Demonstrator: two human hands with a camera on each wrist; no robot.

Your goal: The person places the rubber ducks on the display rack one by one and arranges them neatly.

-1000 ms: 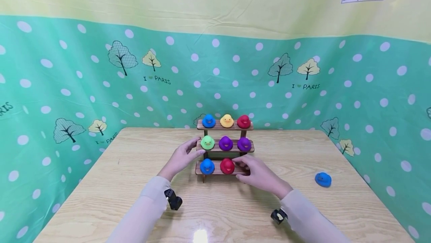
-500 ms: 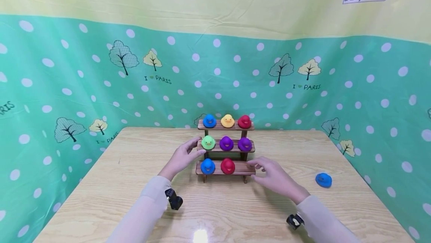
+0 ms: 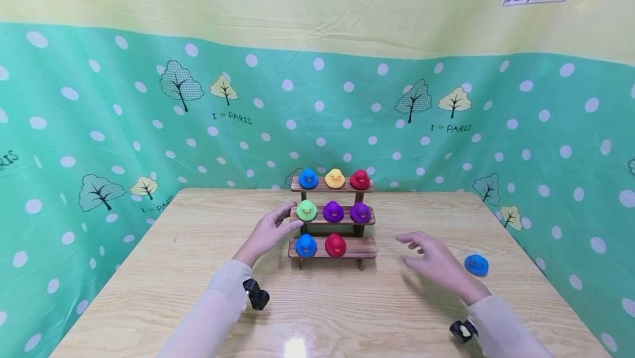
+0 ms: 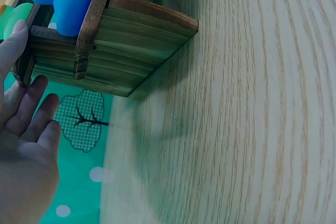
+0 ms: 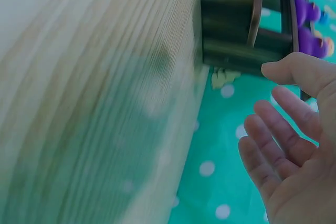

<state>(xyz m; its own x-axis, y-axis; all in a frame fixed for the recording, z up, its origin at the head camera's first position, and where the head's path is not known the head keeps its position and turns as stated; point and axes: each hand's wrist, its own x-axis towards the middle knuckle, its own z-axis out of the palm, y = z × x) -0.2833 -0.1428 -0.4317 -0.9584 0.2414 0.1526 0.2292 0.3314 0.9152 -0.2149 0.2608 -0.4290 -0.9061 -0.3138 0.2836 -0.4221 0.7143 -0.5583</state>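
Observation:
A three-tier wooden display stand (image 3: 360,246) holds several rubber ducks. On top sit a blue duck (image 3: 308,179), a yellow duck (image 3: 334,178) and a red duck (image 3: 359,180). The middle tier bears a green duck (image 3: 306,210) and two purple ducks (image 3: 333,212). Below are another blue duck (image 3: 306,245) and another red duck (image 3: 335,245), left and centre. My left hand (image 3: 268,235) holds the middle tier's left end, thumb in front and fingers behind. Right of the stand, my right hand (image 3: 436,261) is in the air, fingers relaxed and holding nothing.
A loose blue duck (image 3: 476,265) lies on the wooden table (image 3: 223,203) at the right, beyond my right hand. A green dotted cloth (image 3: 317,104) with printed trees hangs behind the table and along both sides.
My right hand has drawn away from the lower tier, moving right toward the loose blue duck. The left hand and the ducks stay where they were.

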